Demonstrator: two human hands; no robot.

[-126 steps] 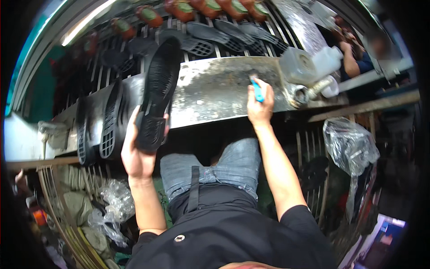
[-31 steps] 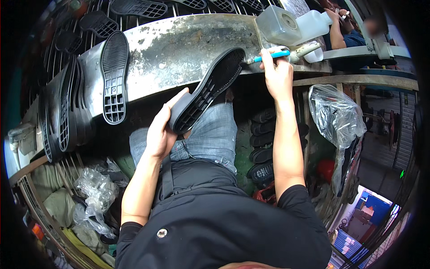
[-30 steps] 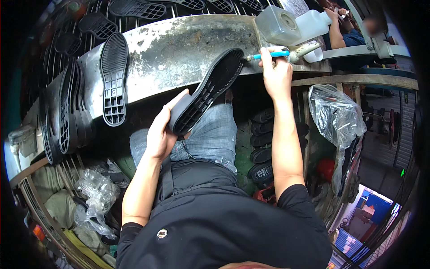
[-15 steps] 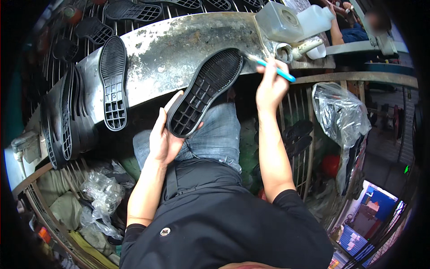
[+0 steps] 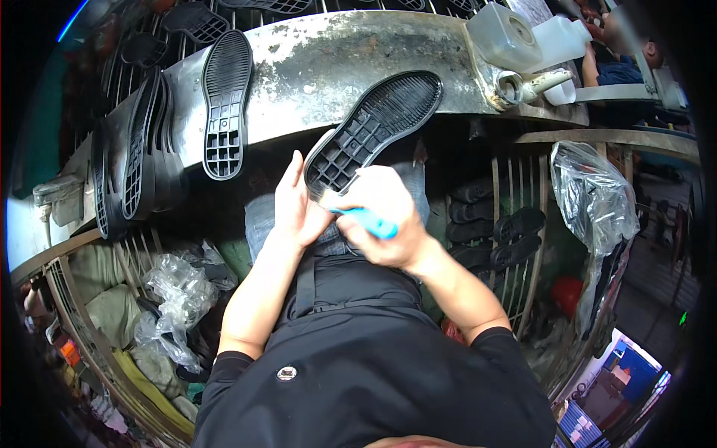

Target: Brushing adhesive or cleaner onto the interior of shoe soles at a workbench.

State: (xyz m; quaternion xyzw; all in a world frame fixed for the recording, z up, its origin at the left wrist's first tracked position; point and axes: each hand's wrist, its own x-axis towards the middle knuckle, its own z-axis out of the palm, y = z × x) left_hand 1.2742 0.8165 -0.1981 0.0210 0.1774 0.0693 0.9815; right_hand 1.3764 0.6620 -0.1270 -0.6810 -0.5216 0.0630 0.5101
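A black shoe sole (image 5: 373,119) is tilted over the near edge of the bench, its ridged toe end pointing up and right. My left hand (image 5: 297,210) grips its heel end, the thumb raised along the left side. In my right hand (image 5: 385,213) is a blue-handled brush (image 5: 372,222), its tip down by the heel rim close to my left fingers; the bristles are partly hidden. Another black sole (image 5: 227,104) lies on the bench to the left, gridded heel toward me. Further left, several soles (image 5: 146,149) stand on edge in a row.
The stained metal workbench (image 5: 328,52) curves across the front. A translucent square container (image 5: 502,36) and a small pot (image 5: 509,86) stand at its right end. More soles (image 5: 196,22) rest on the far rack. Metal railings flank me, one with a plastic bag (image 5: 594,194). A person (image 5: 624,63) sits far right.
My right hand has brought the brush from the sole's toe tip down to its heel end. The whole view has shifted, so the bench things appear further right and higher.
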